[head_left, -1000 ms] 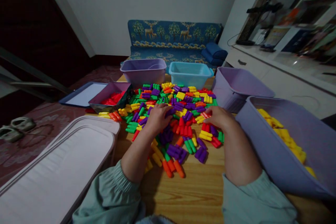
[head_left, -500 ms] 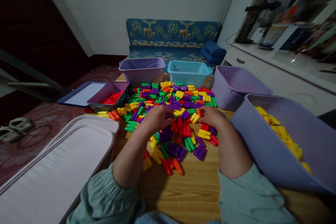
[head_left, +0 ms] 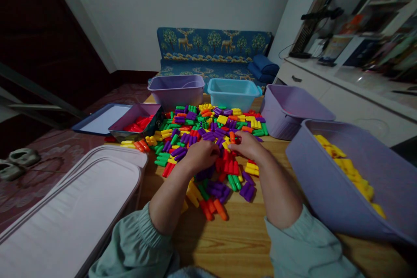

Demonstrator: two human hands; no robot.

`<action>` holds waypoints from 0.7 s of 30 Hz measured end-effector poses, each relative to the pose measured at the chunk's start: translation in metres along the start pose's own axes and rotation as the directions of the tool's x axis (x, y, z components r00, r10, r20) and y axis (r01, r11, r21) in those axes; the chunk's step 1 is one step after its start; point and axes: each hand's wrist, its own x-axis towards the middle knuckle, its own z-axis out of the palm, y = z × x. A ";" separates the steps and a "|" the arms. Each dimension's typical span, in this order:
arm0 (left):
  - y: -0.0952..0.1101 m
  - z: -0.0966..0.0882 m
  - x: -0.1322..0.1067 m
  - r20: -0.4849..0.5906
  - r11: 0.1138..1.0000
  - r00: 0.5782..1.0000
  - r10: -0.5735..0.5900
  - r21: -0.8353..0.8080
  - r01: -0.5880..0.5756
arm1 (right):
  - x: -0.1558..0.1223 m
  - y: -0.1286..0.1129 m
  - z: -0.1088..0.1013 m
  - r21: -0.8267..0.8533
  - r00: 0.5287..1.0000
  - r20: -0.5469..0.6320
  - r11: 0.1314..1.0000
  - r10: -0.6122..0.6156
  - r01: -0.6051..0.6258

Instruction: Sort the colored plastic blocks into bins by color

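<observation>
Bullet-shaped plastic building blocks (head_left: 185,139) in red, yellow, green, purple and orange lie in a loose heap on the wooden table. My right hand (head_left: 249,145) pinches a yellow block (head_left: 226,143) with an orange block (head_left: 232,137) against it; whether the two are joined I cannot tell. Close by on the left, my left hand (head_left: 202,155) is closed, its fingers curled down over the purple and red blocks. What those fingers hold, if anything, is hidden. Below both hands lie red blocks (head_left: 230,166) and purple blocks (head_left: 218,190).
At the right, a purple bin (head_left: 329,200) holds yellow blocks. Another purple bin (head_left: 278,115), a blue bin (head_left: 233,95) and a third purple bin (head_left: 177,93) stand behind the heap. Left are a tin (head_left: 156,122) of red blocks and pale lids (head_left: 91,200).
My right hand has moved left with the yellow and orange blocks. My left hand has shifted slightly right and nearer to me, so the hands are closer together.
</observation>
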 end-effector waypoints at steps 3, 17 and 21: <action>-0.005 0.000 -0.001 0.017 1.000 1.000 0.025 0.009 -0.025 | -0.002 -0.008 0.005 0.103 0.999 0.032 0.995 -0.015 0.011; 0.006 0.010 0.000 0.000 0.996 0.999 -0.034 0.083 0.034 | 0.004 -0.004 0.011 0.126 0.999 -0.045 0.991 -0.027 0.033; 0.000 0.008 0.002 -0.049 0.999 0.998 -0.032 -0.019 0.031 | 0.002 -0.011 0.005 0.170 0.995 -0.096 0.985 0.038 -0.022</action>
